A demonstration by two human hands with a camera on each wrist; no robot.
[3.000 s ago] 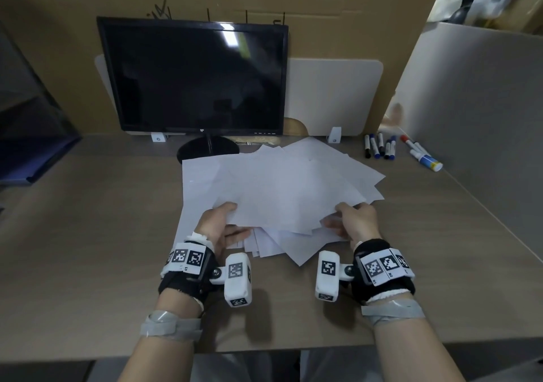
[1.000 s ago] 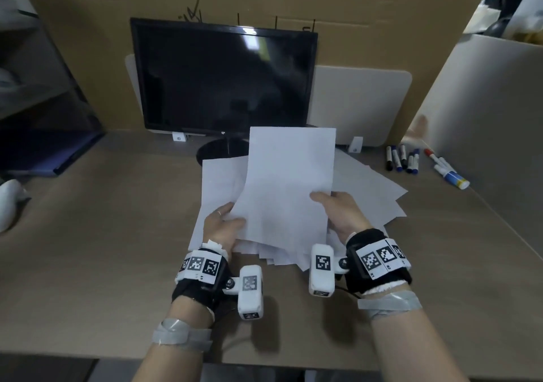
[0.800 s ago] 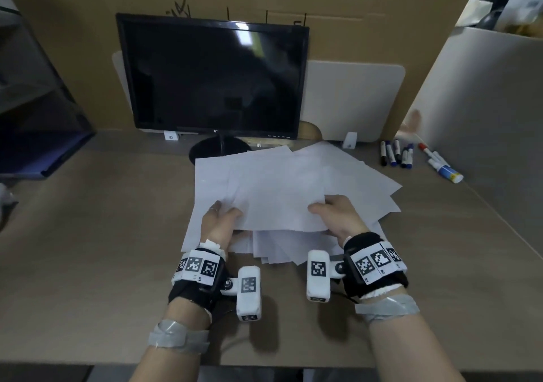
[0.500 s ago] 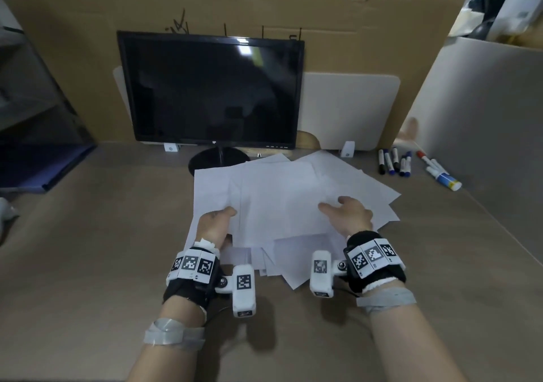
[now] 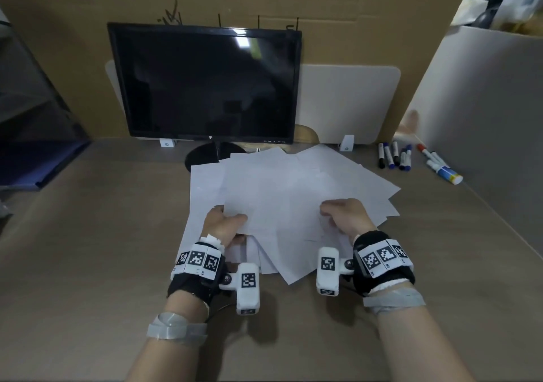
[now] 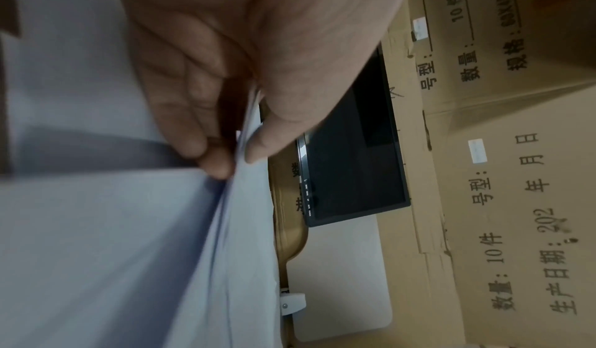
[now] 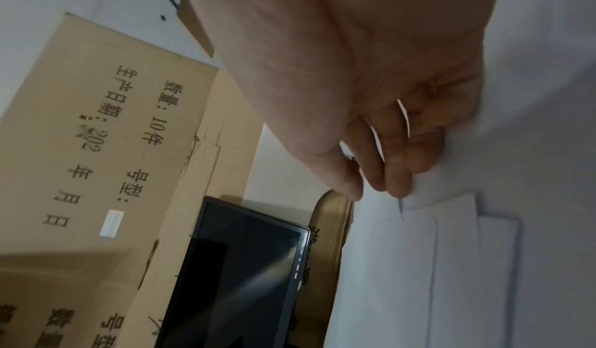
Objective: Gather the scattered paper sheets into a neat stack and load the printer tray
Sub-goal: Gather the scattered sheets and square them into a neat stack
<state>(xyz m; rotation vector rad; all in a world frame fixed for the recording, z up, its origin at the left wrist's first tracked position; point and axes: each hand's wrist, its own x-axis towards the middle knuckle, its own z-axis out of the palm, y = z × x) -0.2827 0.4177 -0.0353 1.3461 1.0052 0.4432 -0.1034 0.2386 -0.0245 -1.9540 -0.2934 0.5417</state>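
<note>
A loose, fanned-out pile of white paper sheets [image 5: 293, 187] lies on the brown desk in front of the monitor. My left hand [image 5: 227, 223] is at the pile's near-left edge and pinches a few sheets [image 6: 113, 251] between thumb and fingers [image 6: 237, 157]; that edge is lifted a little off the sheets below. My right hand [image 5: 333, 211] lies on top of the pile to the right. Its fingertips [image 7: 395, 188] press down on the top sheet [image 7: 451, 277], with the thumb beside them. No printer shows in any view.
A black monitor [image 5: 205, 84] stands just behind the pile, its round foot partly under the sheets. Several markers [image 5: 393, 156] lie at the back right beside a grey partition [image 5: 484, 117]. A dark shelf [image 5: 35, 134] is on the left. Cardboard lines the back.
A second ago both hands held a bundle of sheets upright over the pile. The bundle now lies flat on the pile, the right hand rests on top and the left still pinches the edge.
</note>
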